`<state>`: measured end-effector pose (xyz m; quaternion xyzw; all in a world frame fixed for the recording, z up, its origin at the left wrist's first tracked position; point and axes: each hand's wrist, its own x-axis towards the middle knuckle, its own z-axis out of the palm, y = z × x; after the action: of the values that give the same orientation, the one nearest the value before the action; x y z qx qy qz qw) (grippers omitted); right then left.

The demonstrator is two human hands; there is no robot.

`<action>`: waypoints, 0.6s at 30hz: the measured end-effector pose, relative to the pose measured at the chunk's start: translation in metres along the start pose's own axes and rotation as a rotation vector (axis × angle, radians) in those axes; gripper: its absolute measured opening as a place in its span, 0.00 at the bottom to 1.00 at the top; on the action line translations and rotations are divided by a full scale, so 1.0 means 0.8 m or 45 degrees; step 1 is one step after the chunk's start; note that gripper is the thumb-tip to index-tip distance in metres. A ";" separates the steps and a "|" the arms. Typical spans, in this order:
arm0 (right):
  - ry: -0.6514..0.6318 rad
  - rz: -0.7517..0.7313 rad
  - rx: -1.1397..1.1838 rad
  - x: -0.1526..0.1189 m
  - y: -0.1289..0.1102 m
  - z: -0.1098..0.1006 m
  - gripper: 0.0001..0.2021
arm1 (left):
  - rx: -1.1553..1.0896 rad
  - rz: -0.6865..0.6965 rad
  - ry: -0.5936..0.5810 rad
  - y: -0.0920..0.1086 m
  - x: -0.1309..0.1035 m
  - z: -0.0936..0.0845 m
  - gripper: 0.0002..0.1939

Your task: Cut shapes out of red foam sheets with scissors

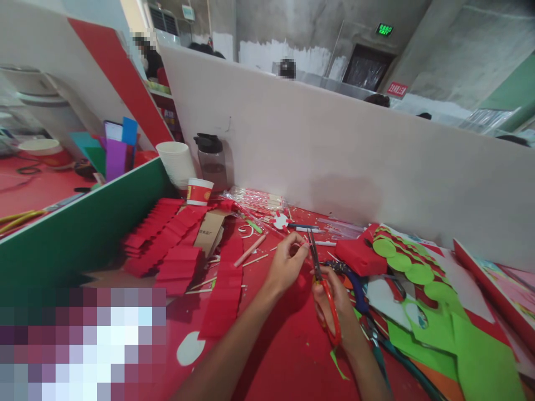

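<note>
Near the middle of the red table, my right hand (330, 295) is closed around the orange handles of a pair of scissors (316, 257), blades pointing away from me. Just left of the blades, my left hand (288, 262) pinches something small and pale pink close to their tips; its kind is too small to make out. Beyond my fingers lies a white paper disc with red marks (281, 221). A pink rolled tube (249, 250) rests to the left of my left hand. Right of the scissors sits a red wrapped block (360, 256).
Pleated red paper (154, 236) and a cardboard piece (209, 231) lie at left. White cups (175, 161) and a dark-lidded bottle (211, 161) stand behind. Green paper (480, 351) and pliers (371, 328) spread at right. A white partition (334, 139) closes off the back.
</note>
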<state>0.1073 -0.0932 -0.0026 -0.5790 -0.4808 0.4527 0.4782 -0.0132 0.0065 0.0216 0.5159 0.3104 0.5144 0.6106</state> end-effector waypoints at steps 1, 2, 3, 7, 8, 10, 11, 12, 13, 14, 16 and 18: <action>0.002 -0.001 0.000 0.000 0.000 0.000 0.27 | 0.000 0.004 0.000 0.000 0.000 0.000 0.09; 0.003 -0.006 0.003 0.000 0.000 0.000 0.27 | 0.002 0.008 0.001 -0.001 0.000 0.000 0.09; -0.001 -0.010 0.004 0.001 0.000 0.000 0.27 | 0.005 0.011 0.004 -0.001 0.000 0.000 0.09; 0.021 -0.018 0.017 0.000 -0.001 0.002 0.26 | 0.013 0.007 0.008 -0.002 0.001 0.000 0.10; 0.028 -0.019 0.017 0.000 -0.001 0.002 0.26 | 0.016 0.002 0.007 -0.002 0.001 0.000 0.11; 0.037 -0.013 0.016 -0.001 -0.002 0.003 0.27 | 0.023 -0.007 0.008 -0.002 0.001 0.000 0.11; 0.037 -0.008 0.012 -0.001 -0.002 0.003 0.27 | 0.026 -0.010 0.008 -0.002 0.000 0.000 0.11; 0.040 -0.004 0.010 -0.001 -0.003 0.004 0.27 | 0.027 -0.012 0.008 -0.001 0.000 0.000 0.11; 0.046 -0.003 0.009 -0.001 -0.003 0.004 0.27 | 0.028 -0.013 0.006 -0.001 0.000 0.000 0.11; 0.051 -0.006 0.010 -0.002 -0.004 0.005 0.27 | 0.029 -0.014 0.005 -0.001 0.000 0.000 0.11; 0.063 -0.018 0.013 -0.002 -0.004 0.005 0.27 | 0.030 -0.016 0.001 -0.001 0.000 0.000 0.10; 0.069 -0.027 0.022 -0.001 -0.003 0.005 0.26 | 0.034 -0.016 -0.002 -0.002 0.001 0.000 0.10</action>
<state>0.1032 -0.0936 -0.0008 -0.5818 -0.4699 0.4359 0.5007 -0.0129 0.0074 0.0205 0.5227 0.3200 0.5058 0.6071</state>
